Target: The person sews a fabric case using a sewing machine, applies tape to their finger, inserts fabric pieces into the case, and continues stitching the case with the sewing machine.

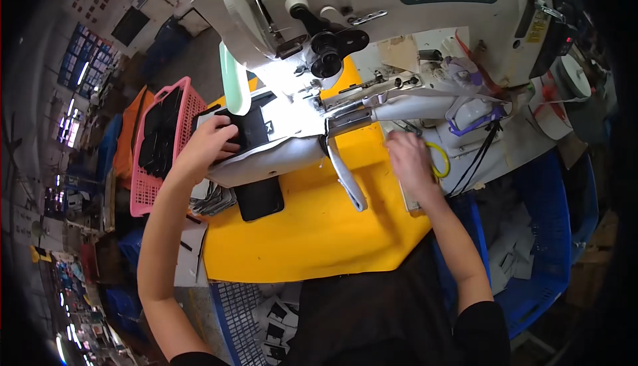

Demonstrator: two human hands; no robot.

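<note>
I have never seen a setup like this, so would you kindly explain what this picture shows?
There is no robot here: these are a person's bare hands, seen from a camera worn on the head, looking forward and down. The big pale machine is a sewing machine, its lamp lighting the needle area. The left hand rests on a black piece beside it; whether it grips the piece is unclear. The right hand is by the yellow-handled scissors, its fingertips hard to make out. A yellow sheet covers the surface below. A pink basket of black pieces is at left, a blue crate at right.
</note>
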